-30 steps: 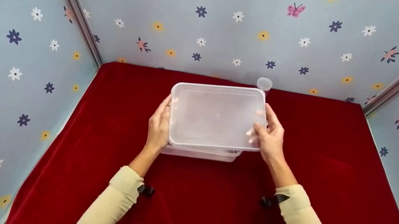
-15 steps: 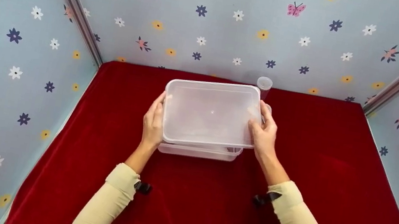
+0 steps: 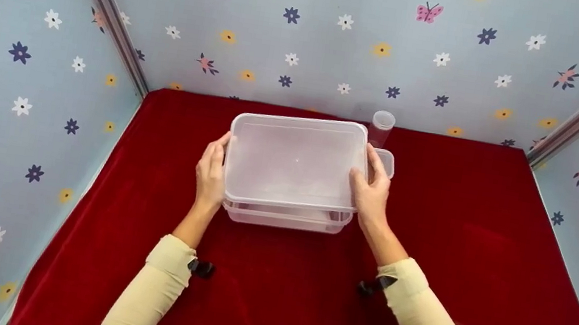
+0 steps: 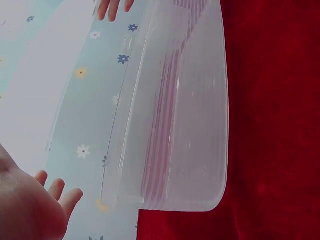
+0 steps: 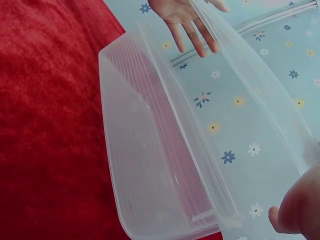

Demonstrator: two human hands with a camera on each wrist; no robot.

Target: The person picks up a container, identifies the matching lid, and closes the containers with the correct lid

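Both hands hold a translucent rectangular lid (image 3: pixel 295 163), tilted above a clear plastic food container (image 3: pixel 286 220) on the red cloth. The right hand (image 3: pixel 373 198) pinches the lid's right edge, thumb on the top face and fingers underneath. At the opposite edge, the left hand (image 3: pixel 211 176) grips the lid's left side. From the right wrist, the left hand's fingers (image 5: pixel 192 35) show under the lid, its thumb tip on the other side. The container's ribbed wall (image 4: pixel 200 125) and upper rim appear below, with a gap under the lid. Most of its inside is hidden by the lid in the head view.
A small clear jar (image 3: pixel 381 127) with a whitish lid stands behind, near the back wall. Beside the right hand, part of another clear plastic piece (image 3: pixel 387 163) shows. Red cloth (image 3: pixel 481 260) covers the table, with patterned walls (image 3: pixel 331 37) on three sides.
Both hands and the lid have shifted left together, more over the container. More of the container's rim, the jar and the clear piece beside the right hand now shows.
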